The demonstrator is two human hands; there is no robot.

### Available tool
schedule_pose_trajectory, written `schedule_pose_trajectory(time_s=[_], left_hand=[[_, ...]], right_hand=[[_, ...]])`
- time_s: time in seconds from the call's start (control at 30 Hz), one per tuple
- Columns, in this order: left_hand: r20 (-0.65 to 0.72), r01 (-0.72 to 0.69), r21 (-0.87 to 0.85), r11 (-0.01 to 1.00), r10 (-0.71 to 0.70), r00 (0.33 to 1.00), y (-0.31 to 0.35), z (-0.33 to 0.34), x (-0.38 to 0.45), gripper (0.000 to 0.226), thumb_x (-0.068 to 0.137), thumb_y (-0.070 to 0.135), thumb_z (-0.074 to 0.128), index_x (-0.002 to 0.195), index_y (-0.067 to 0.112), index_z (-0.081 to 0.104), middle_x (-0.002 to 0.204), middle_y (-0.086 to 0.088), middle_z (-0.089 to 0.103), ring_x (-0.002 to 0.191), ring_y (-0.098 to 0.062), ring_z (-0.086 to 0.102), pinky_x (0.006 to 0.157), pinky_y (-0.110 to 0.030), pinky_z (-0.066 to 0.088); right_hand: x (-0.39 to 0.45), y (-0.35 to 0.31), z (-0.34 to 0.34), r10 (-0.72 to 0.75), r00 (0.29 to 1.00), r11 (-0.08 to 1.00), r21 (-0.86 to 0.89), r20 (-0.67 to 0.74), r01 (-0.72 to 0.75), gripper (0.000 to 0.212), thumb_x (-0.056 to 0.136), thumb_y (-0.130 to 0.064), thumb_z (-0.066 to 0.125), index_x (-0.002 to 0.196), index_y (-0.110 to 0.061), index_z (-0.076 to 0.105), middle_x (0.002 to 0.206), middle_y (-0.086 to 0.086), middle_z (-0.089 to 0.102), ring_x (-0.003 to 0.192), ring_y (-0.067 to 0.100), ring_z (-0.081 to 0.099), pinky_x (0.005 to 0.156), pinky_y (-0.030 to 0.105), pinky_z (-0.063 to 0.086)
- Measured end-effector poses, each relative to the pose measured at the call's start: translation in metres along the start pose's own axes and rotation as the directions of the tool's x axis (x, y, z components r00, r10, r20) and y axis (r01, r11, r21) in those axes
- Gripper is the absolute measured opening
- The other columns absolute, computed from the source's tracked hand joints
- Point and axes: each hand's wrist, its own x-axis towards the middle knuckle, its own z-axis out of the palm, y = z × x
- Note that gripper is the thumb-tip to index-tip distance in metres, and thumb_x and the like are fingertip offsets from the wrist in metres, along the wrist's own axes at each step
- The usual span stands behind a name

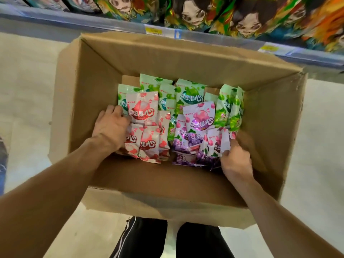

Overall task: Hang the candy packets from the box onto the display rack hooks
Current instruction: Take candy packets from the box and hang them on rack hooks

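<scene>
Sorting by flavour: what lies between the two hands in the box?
In the head view, red-and-white candy packets beside the left hand, then purple candy packets toward the right hand.

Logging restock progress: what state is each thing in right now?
Cardboard box: flaps open, on the floor.
Candy packets: piled loose inside the box, none hung.
Left hand: in the box, fingers on the red packets.
Right hand: in the box, gripping purple packets.

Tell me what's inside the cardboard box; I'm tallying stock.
Inside the cardboard box: green packets, red packets and purple packets, with both hands reaching in. Lower layers are covered, so no count.
</scene>
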Motion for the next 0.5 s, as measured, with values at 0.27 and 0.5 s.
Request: schedule_pose_trajectory(time_s=[0.27,0.5], left_hand=[[0.069,-0.036,-0.330,0.943,0.062,0.996,-0.013,-0.026,-0.041,0.016,0.095,0.042,0.066,0.106,0.034,0.057,0.120,-0.004,0.067,0.105,-0.030,0.063,0.093,-0.042,0.053],[-0.006,-0.082,-0.835,0.544,0.140,0.990,-0.005,-0.104,-0.102,0.019,0.086,0.034,0.081,0.097,0.026,0.068,0.108,0.002,0.073,0.102,-0.019,0.068,0.089,-0.045,0.059]], right_hand=[[-0.039,-0.002,-0.032,-0.079,0.995,0.995,0.055,-0.064,0.083,0.021,0.106,-0.019,0.042,0.120,-0.008,0.051,0.103,0.019,0.066,0.089,0.038,0.061,0.073,0.037,0.043],[-0.109,-0.038,-0.104,-0.206,0.972,0.831,0.504,-0.110,0.234,0.016,0.106,-0.021,0.045,0.090,-0.019,0.046,0.088,0.000,0.064,0.082,0.019,0.061,0.071,0.038,0.050]])
